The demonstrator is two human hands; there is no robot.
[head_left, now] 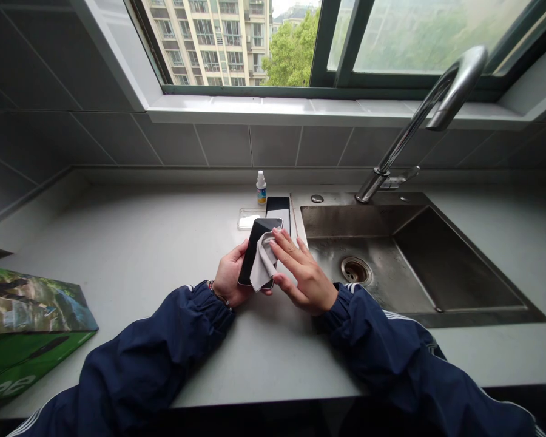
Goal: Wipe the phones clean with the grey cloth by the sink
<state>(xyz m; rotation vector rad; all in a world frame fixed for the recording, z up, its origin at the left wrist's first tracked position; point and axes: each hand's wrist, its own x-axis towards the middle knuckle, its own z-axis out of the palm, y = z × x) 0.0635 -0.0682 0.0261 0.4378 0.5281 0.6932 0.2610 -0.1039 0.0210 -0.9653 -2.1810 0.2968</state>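
Near the middle of the frame, a phone (251, 249), dark screen up, apparently held just above the table (131, 243). At its left edge and underside, the left hand (231, 273), closed in a secure grip: thumb side along the left edge, fingertips just visible from beneath at the lower right corner. Over the right part of the screen, a pale grey cloth (264, 261), loosely folded, zigzag edge toward the bottom. At the cloth's upper right, the right hand (307, 276), fingers fairly straight, thumb apart near the phone's right edge; cannot tell whether pinching the cloth or only pressing on it.

Judging by looks: stiff, modest in weight, slick on the glass, fragile if dropped on the table or against the metal sink (477, 317) close by at right. For the phone, best taken by both long edges with palm support underneath, clear of the screen. For the cloth, soft, limp, nearly weightless; best kept flat under several fingertips with light, even pressure.

Just beyond, toward the top of the frame: a dark flat slab (278, 204), pale lower down, partly hidden; to its left, a clear case (247, 220), probably thin and flexible; behind those, a small white-capped bottle (261, 189), upright. At lower left, a green printed package (31, 309).
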